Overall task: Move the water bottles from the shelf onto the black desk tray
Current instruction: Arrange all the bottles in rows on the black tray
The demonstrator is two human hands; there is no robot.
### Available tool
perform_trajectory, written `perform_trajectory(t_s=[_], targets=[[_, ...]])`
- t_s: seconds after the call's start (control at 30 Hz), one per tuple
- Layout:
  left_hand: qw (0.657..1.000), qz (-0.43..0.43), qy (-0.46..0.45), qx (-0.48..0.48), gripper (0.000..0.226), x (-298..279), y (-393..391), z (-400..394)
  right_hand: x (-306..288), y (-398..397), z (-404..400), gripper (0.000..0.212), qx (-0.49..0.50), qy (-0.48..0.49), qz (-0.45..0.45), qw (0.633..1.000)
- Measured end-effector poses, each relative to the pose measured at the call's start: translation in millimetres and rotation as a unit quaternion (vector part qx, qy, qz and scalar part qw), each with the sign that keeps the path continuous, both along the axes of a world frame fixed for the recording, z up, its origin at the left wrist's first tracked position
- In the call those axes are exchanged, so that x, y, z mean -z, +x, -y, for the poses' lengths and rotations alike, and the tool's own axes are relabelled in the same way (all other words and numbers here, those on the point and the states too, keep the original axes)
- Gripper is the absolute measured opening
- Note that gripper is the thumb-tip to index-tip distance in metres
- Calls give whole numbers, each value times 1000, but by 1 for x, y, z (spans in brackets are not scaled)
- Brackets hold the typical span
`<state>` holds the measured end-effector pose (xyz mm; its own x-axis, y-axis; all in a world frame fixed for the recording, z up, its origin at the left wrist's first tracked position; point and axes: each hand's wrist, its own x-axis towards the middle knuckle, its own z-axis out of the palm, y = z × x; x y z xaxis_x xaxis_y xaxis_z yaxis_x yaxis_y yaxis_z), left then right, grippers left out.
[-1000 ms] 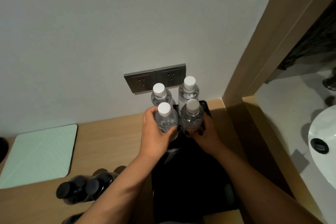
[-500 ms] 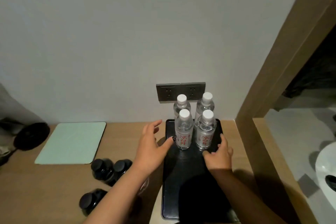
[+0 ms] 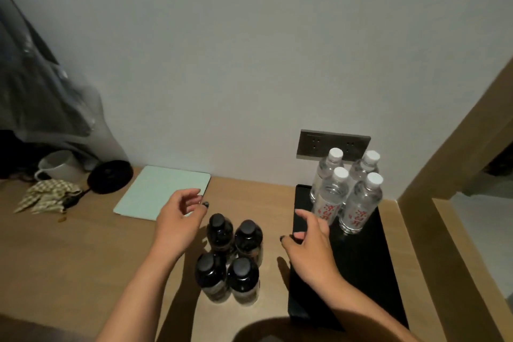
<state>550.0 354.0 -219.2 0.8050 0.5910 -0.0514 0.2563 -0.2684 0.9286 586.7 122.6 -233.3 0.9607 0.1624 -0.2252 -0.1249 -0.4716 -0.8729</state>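
left hand [image 3: 177, 221] hovered with loose, empty fingers | four dark bottles [image 3: 231, 258] stood between the hands on the desk [image 3: 83, 258] | right hand [image 3: 308, 247] hung relaxed, grasping nothing, over the black tray [image 3: 361, 272] edge | four water bottles [image 3: 345, 194] stood upright on the tray just beyond its fingertips

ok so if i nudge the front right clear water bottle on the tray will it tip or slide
Probably tip before sliding: the clear plastic water bottle with a white cap is tall and narrow, on a small base. It looks full, so fairly heavy and steadier than an empty one. The smooth black desk tray might let it slide if pushed low.
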Motion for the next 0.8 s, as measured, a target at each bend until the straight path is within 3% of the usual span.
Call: perform_trajectory(t_s=[0.17,0.33,0.47,0.57,0.67,0.8], targets=[[972,-108,64,201,37,27,5,-17,-8,-19,-44,54,8,-10,10,1000],[934,-108,128,315,41,42,11,-26,-10,-32,-73,50,70,-15,45,996],[931,-89,87,343,24,53,13,-38,-14,-48,-87,48,114,-13,53,992],[948,-65,57,305,15,50,18,-48,-19,-57,-96,46,121,-13,65,990],[967,-25,34,252,15,34,16,-59,-27,-63,-104,42,99,-15,72,992],[964,55,44,255,21,0,14,-70,-39,-64,-116,48,49,-55,103,992]])
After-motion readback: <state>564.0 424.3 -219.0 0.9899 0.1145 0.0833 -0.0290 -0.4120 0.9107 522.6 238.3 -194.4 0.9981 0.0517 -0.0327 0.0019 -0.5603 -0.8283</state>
